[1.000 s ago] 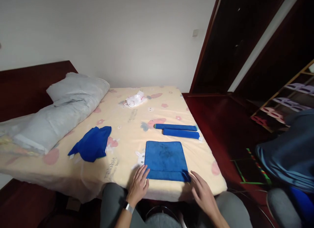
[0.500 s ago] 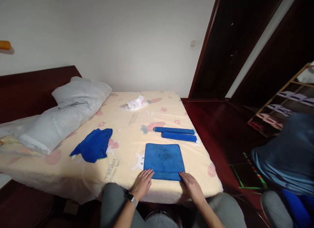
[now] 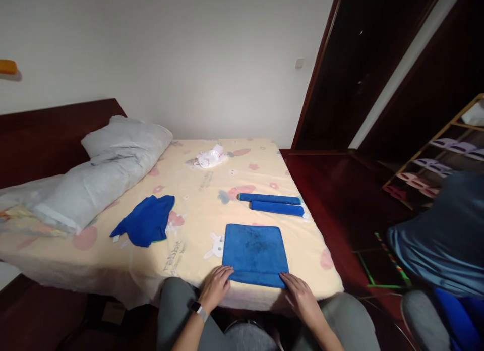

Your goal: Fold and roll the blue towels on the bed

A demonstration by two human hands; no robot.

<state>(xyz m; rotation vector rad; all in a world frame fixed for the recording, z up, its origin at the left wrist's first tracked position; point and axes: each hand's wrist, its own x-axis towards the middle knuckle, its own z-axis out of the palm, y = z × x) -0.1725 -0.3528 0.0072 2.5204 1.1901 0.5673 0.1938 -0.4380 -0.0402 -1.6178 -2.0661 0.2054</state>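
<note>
Blue cloth (image 3: 255,250) flat on bed (image 3: 206,210), nr front edge, L hand (image 3: 216,284) & R hand (image 3: 302,296) at its near corners.
Prob. spaced wide so cloth's near edge lies straight & flat. Both reach in from bed's front, palms down, fingers loosely curved at corners; can't tell if pinching. Two blue strips (image 3: 278,208) nr bed's R side.

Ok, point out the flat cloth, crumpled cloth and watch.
Flat cloth (image 3: 256,251): head view, middle of its upper face.
Crumpled cloth (image 3: 146,222): head view, middle of its bunched body.
Watch (image 3: 196,306): head view, on its dark face.
</note>
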